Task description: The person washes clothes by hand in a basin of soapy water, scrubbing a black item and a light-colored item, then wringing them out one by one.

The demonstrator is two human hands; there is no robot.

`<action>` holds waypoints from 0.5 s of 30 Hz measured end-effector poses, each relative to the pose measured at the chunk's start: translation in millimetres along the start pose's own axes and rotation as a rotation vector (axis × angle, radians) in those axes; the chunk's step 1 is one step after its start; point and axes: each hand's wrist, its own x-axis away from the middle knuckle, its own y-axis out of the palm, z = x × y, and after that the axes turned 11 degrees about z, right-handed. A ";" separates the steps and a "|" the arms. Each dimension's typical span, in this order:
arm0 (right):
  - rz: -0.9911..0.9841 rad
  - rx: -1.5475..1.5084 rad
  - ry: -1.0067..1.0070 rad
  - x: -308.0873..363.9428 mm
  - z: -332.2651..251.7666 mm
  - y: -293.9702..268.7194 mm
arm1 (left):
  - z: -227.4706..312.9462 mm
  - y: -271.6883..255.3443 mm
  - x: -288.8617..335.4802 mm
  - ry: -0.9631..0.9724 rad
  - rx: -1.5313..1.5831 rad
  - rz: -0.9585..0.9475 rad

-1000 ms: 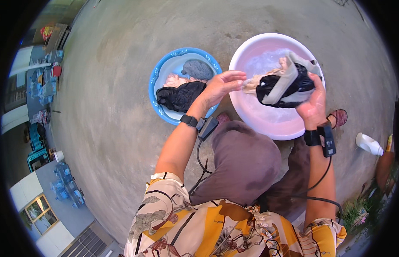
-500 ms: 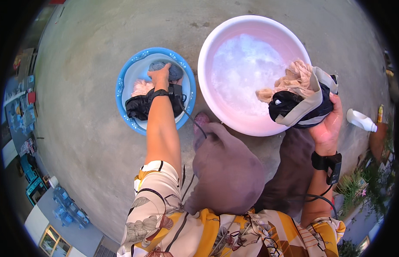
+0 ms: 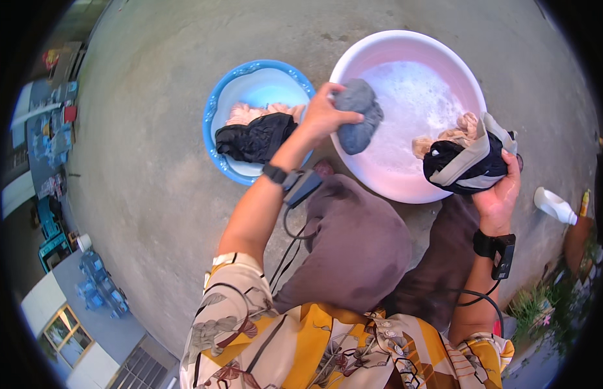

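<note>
The left hand (image 3: 322,114) was up over the gap between the two basins, fingers (image 3: 337,97) curled tight round a wadded grey cloth (image 3: 358,115), which hung just inside the near rim of the pink basin (image 3: 405,45). And what a lather in there: white suds covered the water across most of that basin. Over on the other side, the right hand (image 3: 497,194) sat at the basin's right edge, palm up, fingers (image 3: 510,170) cupped under a bundle of garments (image 3: 465,162), black cloth with a pale grey band wrapped across it and a crumpled tan piece (image 3: 460,129) on top, leaning over the suds. The grip there was a cradle rather than a clench, but the bundle was firmly in hand.

To the left, touching nothing but concrete floor (image 3: 152,162), stood the blue basin (image 3: 214,123), and in it lay a black garment (image 3: 255,137) with a pinkish one (image 3: 249,113) just behind it. A dark band with a small box sat on each wrist, cables trailing back along the forearms. Off to the right, well apart from the basins, a white bottle (image 3: 555,205) lay on its side on the floor.
</note>
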 end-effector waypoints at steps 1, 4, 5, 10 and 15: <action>0.005 -0.001 0.014 -1.7 -1.0 -4.6 | -11.5 23.1 -2.6 0.125 -0.169 0.019; 0.024 0.000 0.033 -3.4 2.9 -4.6 | -31.4 36.7 -13.4 0.269 -0.372 0.100; 0.032 0.001 0.029 -2.3 4.3 -5.4 | -40.4 38.5 -17.9 0.291 -0.386 0.141; 0.036 0.015 -0.027 1.8 -1.0 -9.1 | -76.0 -66.6 -19.8 0.368 -0.575 0.455; 0.003 0.026 -0.020 2.8 -4.2 -7.0 | -163.0 -207.9 3.2 0.067 -1.724 0.434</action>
